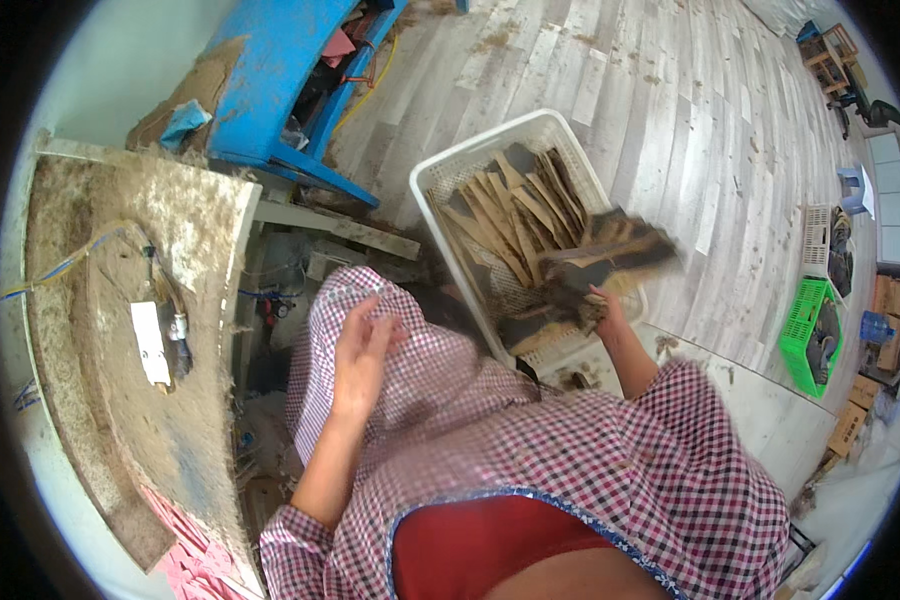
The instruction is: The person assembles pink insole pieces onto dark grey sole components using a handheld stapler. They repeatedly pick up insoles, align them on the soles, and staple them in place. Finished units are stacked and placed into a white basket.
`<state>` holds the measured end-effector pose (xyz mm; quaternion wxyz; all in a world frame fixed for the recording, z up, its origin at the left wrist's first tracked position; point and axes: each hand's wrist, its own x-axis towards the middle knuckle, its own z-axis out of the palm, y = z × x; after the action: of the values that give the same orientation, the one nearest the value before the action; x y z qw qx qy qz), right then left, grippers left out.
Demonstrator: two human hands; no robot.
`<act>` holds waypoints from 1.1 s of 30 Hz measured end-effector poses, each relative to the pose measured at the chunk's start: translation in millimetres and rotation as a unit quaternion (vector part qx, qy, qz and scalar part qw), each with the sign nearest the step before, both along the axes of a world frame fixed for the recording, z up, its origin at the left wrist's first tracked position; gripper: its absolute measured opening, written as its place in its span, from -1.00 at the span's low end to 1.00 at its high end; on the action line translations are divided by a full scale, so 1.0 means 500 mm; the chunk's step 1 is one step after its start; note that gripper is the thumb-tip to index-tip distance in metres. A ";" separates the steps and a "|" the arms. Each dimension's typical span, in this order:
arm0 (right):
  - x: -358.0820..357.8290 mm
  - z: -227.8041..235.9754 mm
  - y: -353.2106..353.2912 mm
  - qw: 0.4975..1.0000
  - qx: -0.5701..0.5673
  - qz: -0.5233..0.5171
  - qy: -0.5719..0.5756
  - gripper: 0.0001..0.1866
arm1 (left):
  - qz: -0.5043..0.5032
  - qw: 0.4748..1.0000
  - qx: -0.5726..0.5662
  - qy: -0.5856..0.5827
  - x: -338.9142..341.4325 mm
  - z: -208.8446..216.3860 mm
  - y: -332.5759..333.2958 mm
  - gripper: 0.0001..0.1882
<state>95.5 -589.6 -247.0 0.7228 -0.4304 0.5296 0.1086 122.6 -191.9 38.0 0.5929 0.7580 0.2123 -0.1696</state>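
Observation:
My right hand (610,316) is closed on a dark grey and brown fuzzy-edged sheet piece (610,250), held over the right side of a white plastic basket (433,190). The piece is blurred, and I cannot tell whether it is one layer or several. Inside the basket, several similar brown and grey cut pieces (515,215) stand on edge in a row. My left hand (365,345) hovers above the checked smock (440,365) on my lap, with its fingers loosely apart and nothing in them.
On my left stands a dust-covered work table (205,330) bearing an air hose fitting (177,325) and a white tag (150,345). A blue cabinet (260,90) rises behind it. Pink scraps (195,560) lie low at left. A green crate (808,335) sits far right.

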 end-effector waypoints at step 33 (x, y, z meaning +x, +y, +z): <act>0.053 0.869 0.647 0.610 0.110 0.399 -0.676 -0.32 | -0.141 0.905 0.264 -0.304 -0.065 0.661 0.305 -0.21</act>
<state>122.2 -266.1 187.3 0.8032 -0.4675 -0.3486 0.1220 89.9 -39.5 368.4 0.3771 0.9235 -0.0501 0.0499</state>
